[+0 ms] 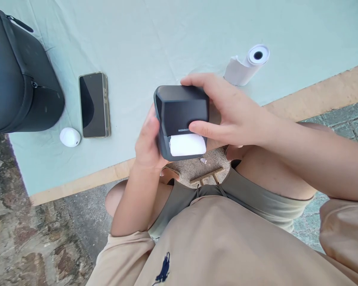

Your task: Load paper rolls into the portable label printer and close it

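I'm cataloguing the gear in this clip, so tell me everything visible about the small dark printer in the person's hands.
The label printer is a small, boxy, dark grey device with rounded corners, seemingly matte plastic, bearing small pale lettering on its front. A white paper roll sits in its lower opening. It is held in the air above the person's lap, near the table's edge. The left hand grips its left side; the right hand wraps over the top and right, thumb by the lettering.

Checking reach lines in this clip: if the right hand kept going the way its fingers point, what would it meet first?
The right hand points left across the dark printer it holds. Beyond that, the phone on the cloth lies roughly in line, though depth is unclear.
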The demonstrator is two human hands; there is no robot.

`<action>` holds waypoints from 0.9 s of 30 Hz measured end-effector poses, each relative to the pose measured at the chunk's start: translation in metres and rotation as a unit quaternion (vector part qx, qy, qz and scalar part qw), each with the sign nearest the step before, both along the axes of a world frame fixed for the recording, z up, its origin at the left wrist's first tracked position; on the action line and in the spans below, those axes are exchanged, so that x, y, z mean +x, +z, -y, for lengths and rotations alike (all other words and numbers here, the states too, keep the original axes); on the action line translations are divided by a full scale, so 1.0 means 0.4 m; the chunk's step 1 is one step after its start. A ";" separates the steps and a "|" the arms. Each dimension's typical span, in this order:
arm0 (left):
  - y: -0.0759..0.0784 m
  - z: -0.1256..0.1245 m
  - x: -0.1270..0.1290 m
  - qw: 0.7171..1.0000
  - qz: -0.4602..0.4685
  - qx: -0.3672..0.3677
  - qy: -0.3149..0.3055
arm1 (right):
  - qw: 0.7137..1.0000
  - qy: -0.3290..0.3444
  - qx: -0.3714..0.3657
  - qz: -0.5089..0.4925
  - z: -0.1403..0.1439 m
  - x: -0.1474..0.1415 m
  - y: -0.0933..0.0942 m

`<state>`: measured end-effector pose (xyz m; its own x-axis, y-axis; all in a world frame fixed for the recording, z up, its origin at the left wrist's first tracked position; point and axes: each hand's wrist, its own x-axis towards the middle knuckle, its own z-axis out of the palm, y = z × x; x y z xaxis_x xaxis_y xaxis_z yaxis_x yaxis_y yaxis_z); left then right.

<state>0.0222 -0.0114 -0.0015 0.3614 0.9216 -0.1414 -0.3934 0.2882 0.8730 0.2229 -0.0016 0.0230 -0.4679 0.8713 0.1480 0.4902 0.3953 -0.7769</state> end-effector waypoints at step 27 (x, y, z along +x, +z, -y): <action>-0.004 -0.008 0.018 0.999 0.035 -0.014 0.032 | 0.974 -0.158 0.159 0.034 0.034 0.012 0.054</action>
<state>0.0292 -0.0083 -0.0031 0.3111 0.9393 -0.1450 -0.4711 0.2849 0.8348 0.2277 -0.0153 0.0448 -0.2021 0.8882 0.4125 0.6723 0.4322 -0.6011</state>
